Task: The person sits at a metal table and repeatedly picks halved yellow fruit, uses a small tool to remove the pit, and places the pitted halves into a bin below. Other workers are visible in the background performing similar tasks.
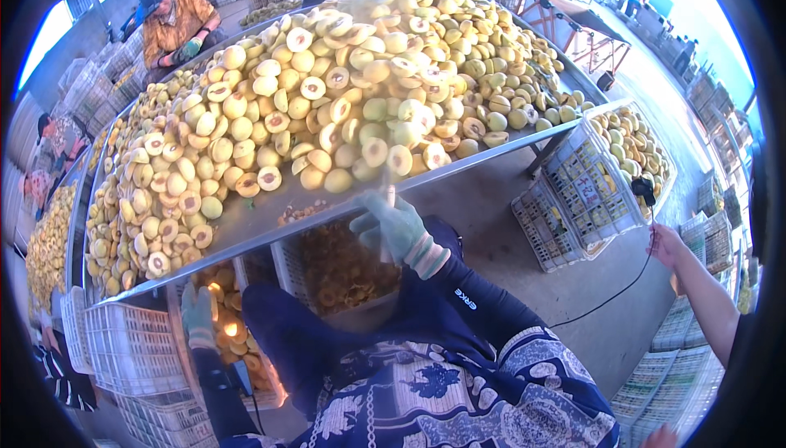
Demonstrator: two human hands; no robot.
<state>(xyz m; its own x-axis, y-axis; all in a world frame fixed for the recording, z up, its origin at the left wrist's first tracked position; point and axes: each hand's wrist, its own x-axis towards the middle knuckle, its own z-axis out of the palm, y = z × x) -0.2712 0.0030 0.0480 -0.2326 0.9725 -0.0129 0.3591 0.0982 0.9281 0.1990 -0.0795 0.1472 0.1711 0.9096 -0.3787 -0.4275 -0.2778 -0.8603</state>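
Observation:
In front of me, a metal-topped table [258,218] carries a large heap of yellow stone fruit [288,104], many cut in half with brown pits or cavities showing. My right hand [393,230], in a pale green knitted glove, is at the table's near edge, closed around a slim, light-coloured handle [390,195]. Motion blur hides what kind of tool it is. Low on the left, my gloved left hand [198,313] is over the side of a crate of fruit halves [242,337], fingers stretched out, with nothing visible in it.
Between my knees, under the table, stands a crate [295,276] of brownish fruit scraps. Stacked white crates [577,184] hold fruit at the right. Another person's hand [666,245] holds a small black device [643,189] on a cable. A worker [178,24] sits across the table, far left.

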